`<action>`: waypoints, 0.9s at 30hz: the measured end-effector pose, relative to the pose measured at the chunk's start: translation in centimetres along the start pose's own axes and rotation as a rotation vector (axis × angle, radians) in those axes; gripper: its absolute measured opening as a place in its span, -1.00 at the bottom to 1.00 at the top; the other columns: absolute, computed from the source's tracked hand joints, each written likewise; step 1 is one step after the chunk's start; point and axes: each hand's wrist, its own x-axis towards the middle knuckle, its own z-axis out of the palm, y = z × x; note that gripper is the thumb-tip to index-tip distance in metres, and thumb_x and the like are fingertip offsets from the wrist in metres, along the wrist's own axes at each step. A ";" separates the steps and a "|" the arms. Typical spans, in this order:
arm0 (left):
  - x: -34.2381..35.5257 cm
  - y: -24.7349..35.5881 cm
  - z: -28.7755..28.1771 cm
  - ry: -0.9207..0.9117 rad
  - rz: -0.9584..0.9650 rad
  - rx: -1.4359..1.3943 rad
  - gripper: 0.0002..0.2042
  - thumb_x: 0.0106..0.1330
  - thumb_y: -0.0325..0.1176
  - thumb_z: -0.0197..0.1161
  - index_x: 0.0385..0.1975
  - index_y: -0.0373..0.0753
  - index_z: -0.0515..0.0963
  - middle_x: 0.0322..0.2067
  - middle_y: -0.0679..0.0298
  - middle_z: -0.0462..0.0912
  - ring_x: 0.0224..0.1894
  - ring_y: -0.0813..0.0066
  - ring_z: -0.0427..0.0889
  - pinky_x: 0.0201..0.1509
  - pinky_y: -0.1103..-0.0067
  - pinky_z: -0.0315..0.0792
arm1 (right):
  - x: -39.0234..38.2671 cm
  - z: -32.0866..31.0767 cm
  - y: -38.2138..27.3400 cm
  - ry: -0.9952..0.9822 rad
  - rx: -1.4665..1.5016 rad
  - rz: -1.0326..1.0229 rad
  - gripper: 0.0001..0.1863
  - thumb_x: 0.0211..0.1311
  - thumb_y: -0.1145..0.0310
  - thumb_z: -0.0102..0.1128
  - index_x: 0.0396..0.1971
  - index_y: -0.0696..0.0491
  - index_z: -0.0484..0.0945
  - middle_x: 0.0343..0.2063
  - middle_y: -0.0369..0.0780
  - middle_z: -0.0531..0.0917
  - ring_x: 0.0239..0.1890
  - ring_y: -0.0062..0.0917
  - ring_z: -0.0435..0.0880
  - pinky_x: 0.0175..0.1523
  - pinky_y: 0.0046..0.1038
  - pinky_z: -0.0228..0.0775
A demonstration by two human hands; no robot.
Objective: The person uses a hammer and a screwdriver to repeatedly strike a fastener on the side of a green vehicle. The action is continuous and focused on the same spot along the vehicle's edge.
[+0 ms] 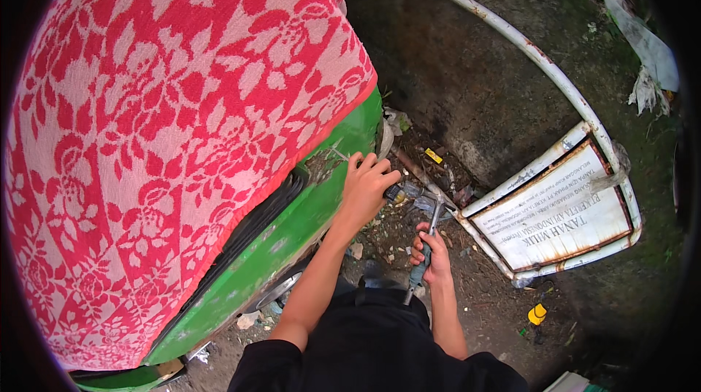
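The L hand [367, 182] is at the upper edge of the green car panel [349, 129], near a patch w/ damaged paint [321, 164]. Its grip is closed, fingers bent, around a thin chisel-like tool [395, 193]: the black end comes out on the R side, and a slim metal tip points to the patch. The middle part is hidden by the hand, so I cannot tell the exact type, nor if the tip touches the panel.

The R hand [436, 257] is lower and more to the R, w/ its grip closed on the grey-green handle of a hammer [419, 272]. The hammer stands head up, and its metal head is near the tool's black end, apx. same height.

A red & pink floral towel cloth [182, 136] covers most of the car. On the R, a white sign board [551, 209] w/ rusty frame leans in a bent white pipe [529, 49]. A yellow piece [537, 314] lies on the dirt ground [482, 319].
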 end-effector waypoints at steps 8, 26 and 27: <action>0.5 -0.1 0.7 -0.018 -0.017 0.028 -0.71 -0.27 -0.55 0.33 -0.47 -0.09 0.54 -0.48 0.41 0.47 -0.27 0.38 0.46 0.02 0.34 0.20 | -1.0 2.1 -0.8 -0.039 -0.126 -0.077 -0.87 0.36 0.34 -0.05 -0.20 0.06 0.35 -0.76 -0.36 0.26 -0.83 -0.68 0.22 -0.72 -0.56 0.16; 2.6 0.0 -0.5 0.010 -0.076 -0.087 -0.78 -0.26 -0.54 0.31 -0.59 -0.10 0.48 -0.58 0.39 0.42 -0.35 0.34 0.45 -0.06 0.36 0.21 | 0.3 4.8 1.5 0.186 -0.739 -0.674 -0.57 0.52 0.08 -0.31 -0.44 0.11 0.29 -0.71 -0.29 0.34 -0.73 -0.66 0.37 -0.63 -0.58 0.25; 2.5 -0.1 -0.4 0.010 -0.080 -0.070 -0.78 -0.26 -0.54 0.32 -0.59 -0.10 0.48 -0.58 0.39 0.42 -0.34 0.34 0.46 -0.06 0.36 0.21 | 0.0 4.6 1.2 0.187 -0.660 -0.628 -0.58 0.52 0.07 -0.31 -0.43 0.10 0.28 -0.72 -0.29 0.33 -0.73 -0.66 0.36 -0.63 -0.58 0.25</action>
